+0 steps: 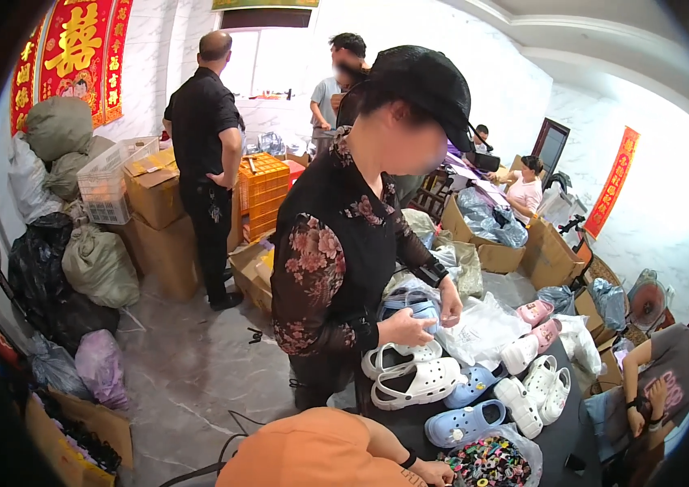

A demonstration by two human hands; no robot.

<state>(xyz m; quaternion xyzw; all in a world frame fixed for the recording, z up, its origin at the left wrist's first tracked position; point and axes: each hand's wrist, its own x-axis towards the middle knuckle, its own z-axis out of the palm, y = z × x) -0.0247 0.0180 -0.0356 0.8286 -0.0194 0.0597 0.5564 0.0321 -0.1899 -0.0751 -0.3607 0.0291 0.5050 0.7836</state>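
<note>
At the lower edge of the dark table (pixel 559 442): clear plastic bag of small multicoloured shoe charms (pixel 490 461), open at the top, heaped, sitting just right of centre. A hand (pixel 435 471) on an orange-sleeved arm with a black wristband touches the bag's left edge. The arm belongs to a person in orange (pixel 312 450) crouched low in front, not the camera wearer. Fingers are cut by the frame edge, so can't tell how tight that grip is. The wearer's own left and right hands are both out of frame, so nothing can be said about their grip. Just above the bag is a light blue clog (pixel 465 422), sole down. Beyond it, white clogs (pixel 416 381) lie side by side, with another blue one (pixel 474 383) beside them. More white ones (pixel 541 394) sit to the right, and pink clogs (pixel 541 323) are further back, by a crumpled clear bag (pixel 486 329). A person in a black cap and floral-sleeved top (pixel 336 260) stands at the table's left side. Both their hands are closed round a pale blue clog (pixel 419 308) held above the white pair, one hand (pixel 409 329) under it, the other (pixel 450 310) on its right. At the far right, a seated person in a grey shirt (pixel 673 373) leans on the table. Behind: cardboard boxes (pixel 158 211), an orange crate (pixel 263 191), stuffed sacks (pixel 97 264) and a person in black (pixel 202 138) standing with their back turned.
</note>
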